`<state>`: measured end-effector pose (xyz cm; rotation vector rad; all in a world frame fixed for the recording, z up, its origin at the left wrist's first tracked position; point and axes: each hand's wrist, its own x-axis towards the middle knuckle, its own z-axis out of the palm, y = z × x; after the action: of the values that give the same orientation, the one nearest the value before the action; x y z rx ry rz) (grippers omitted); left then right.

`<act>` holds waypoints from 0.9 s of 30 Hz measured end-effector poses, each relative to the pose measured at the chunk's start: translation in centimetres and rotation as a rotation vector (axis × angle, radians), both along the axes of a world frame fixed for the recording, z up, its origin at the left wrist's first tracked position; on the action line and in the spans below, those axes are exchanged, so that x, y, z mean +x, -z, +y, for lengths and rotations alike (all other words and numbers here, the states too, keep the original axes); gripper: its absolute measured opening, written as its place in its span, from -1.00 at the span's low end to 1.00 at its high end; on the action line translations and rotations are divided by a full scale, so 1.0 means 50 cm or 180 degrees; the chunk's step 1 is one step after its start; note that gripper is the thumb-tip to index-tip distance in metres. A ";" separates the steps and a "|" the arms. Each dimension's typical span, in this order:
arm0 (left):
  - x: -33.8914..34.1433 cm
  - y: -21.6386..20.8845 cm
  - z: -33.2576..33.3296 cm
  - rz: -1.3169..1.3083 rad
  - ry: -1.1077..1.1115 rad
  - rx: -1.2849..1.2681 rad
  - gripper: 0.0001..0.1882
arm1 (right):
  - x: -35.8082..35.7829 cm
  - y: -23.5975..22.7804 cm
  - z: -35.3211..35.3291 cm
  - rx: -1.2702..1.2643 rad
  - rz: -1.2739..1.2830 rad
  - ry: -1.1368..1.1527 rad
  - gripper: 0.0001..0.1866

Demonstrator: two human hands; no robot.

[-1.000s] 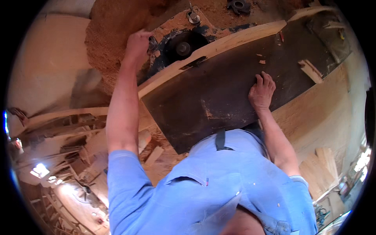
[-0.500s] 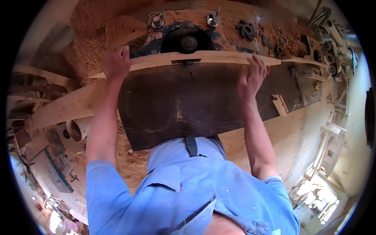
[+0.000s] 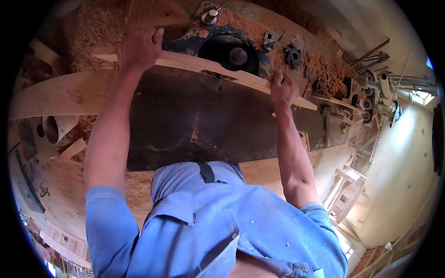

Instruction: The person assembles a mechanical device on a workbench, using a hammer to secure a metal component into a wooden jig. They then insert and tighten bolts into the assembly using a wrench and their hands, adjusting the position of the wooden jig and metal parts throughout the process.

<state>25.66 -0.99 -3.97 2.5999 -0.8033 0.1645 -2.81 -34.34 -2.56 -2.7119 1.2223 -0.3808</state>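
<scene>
A long pale wooden strip (image 3: 187, 62) lies along the far edge of a dark flat worktable (image 3: 171, 118). My left hand (image 3: 138, 50) is closed over the strip's left part, thumb raised along the top. Farther right, my right hand (image 3: 283, 89) grips the strip near its right end, fingers curled. Between my hands the strip passes right in front of a round dark opening with a spindle (image 3: 238, 56) in its middle. A dark slot in the worktable shows beside the strip there. Whether the strip touches a cutter cannot be made out.
Sawdust (image 3: 329, 60) covers the machine's far side. Two bolted clamps, one a metal clamp (image 3: 210, 17), flank the opening. A toothed cutter head (image 3: 293, 56) lies to the right. A wide board (image 3: 60, 95) and a pipe mouth (image 3: 58, 129) are at the left.
My right hand, earlier with raised, parted fingers at the strip, is now closed on it. The strip appears slanted down to the right as the whole view has turned.
</scene>
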 end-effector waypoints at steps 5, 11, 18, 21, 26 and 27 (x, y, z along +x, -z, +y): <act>-0.033 -0.032 -0.011 0.0104 -0.0271 0.0170 -0.52 | 0.031 -0.013 -0.022 -0.0081 -0.0168 0.0086 -0.57; -0.028 -0.054 -0.012 0.0385 -0.0262 0.0306 -0.54 | 0.038 -0.059 -0.049 0.0081 -0.0500 -0.0381 -0.62; -0.032 -0.044 -0.009 0.0201 -0.0244 0.0157 -0.56 | 0.182 -0.155 -0.097 -0.1234 0.0338 -0.2423 -0.50; -0.029 -0.036 -0.006 0.0152 -0.0209 0.0059 -0.57 | 0.224 -0.178 -0.093 -0.1000 0.1330 -0.1982 -0.67; -0.027 -0.027 -0.005 0.0054 -0.0255 0.0009 -0.60 | 0.187 -0.162 -0.058 0.2147 0.0815 -0.0108 -0.71; -0.028 -0.024 -0.005 0.0066 -0.0260 0.0051 -0.60 | 0.191 -0.175 -0.029 0.1886 0.0746 -0.0499 -0.73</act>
<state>24.24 -1.22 -2.77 2.6467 -0.6946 0.1548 6.73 -35.82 6.20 -2.3418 0.9601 0.2870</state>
